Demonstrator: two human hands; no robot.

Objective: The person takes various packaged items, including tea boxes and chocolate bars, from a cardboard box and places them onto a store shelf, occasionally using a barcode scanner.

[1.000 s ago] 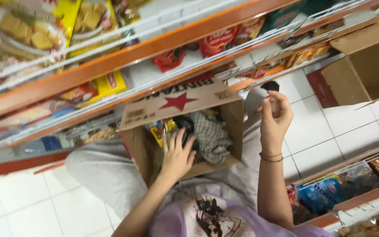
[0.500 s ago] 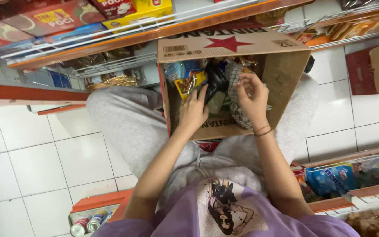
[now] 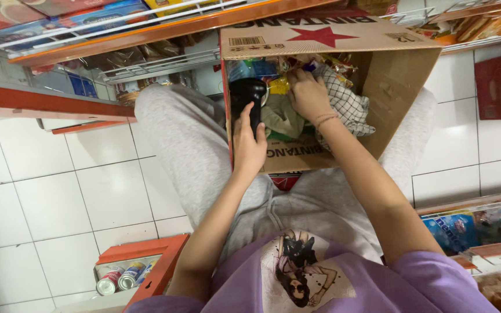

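White floor tiles (image 3: 47,191) and orange shelves (image 3: 146,35) around an open cardboard box (image 3: 401,87) on the lap, black handheld device (image 3: 249,98) inside, long axis away from the body, left hand (image 3: 249,145) curled round it, right hand (image 3: 307,95) half-closed, fingertips on snack packets (image 3: 276,87)

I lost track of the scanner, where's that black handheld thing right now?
In the head view, the black handheld device is inside the open cardboard box, against its left wall, gripped by the left hand, beside the checked cloth.
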